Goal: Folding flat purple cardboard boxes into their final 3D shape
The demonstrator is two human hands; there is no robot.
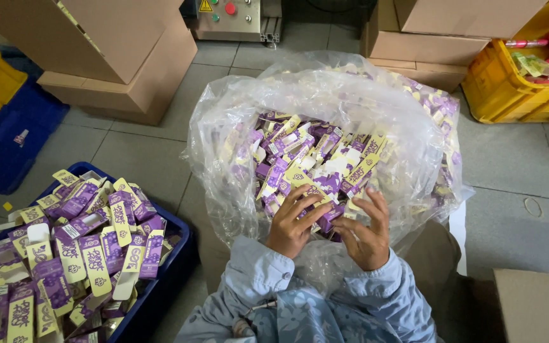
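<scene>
Nearest to the camera, two arms in light blue sleeves (325, 298) reach forward into a big clear plastic bag (223, 127). The left hand (292, 219) is bent at the wrist, its fingers curled and closed on a flat folded carton (309, 184), purple and pale yellow, at the near edge of the pile. The right hand (366, 232) is just beside it, palm turned inward, fingers spread and half bent, touching the same heap; I cannot tell if it grips anything. The bag is thin, shiny and wrinkled, filled with many small cartons (325, 155) of thin printed cardboard. To the left, a dark blue plastic crate (176, 244) holds more of these cartons. Farther away stand brown cardboard boxes (122, 57) and a yellow crate (509, 95) on the grey tiled floor (509, 165).
</scene>
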